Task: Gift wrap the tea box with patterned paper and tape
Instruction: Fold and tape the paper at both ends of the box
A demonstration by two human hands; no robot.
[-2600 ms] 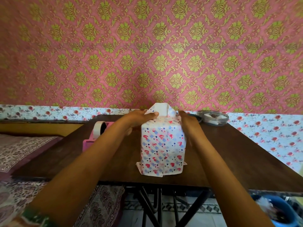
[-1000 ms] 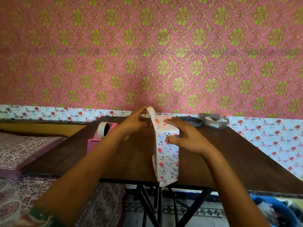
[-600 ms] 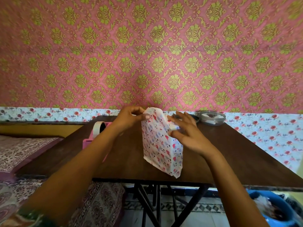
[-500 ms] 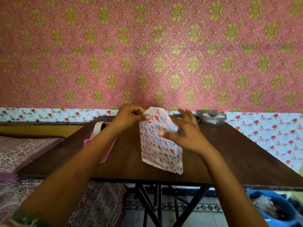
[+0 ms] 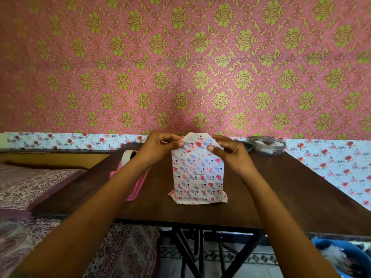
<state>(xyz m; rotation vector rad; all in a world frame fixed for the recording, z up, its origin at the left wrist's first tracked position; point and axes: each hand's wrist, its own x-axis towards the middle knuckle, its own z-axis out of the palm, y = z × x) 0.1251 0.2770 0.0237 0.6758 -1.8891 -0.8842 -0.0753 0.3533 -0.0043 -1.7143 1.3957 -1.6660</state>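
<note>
Head view: right of a pink plastic tape dispenser [image 5: 137,187], pinched by the left hand [image 5: 158,146] is the top flap of the upright tea box [image 5: 197,173] in white heart-patterned paper, on the dark wooden table [image 5: 281,189], also pinched by the right hand [image 5: 228,153]. It is judged light, stiff, crease-prone; folded edges should be gripped.

Dark wooden tabletop [image 5: 281,197] observed. Wrapped tea box [image 5: 197,177] is stood upright at centre. Pink tape dispenser [image 5: 135,192] is placed left of it; clear round container [image 5: 269,145] at far right edge.
</note>
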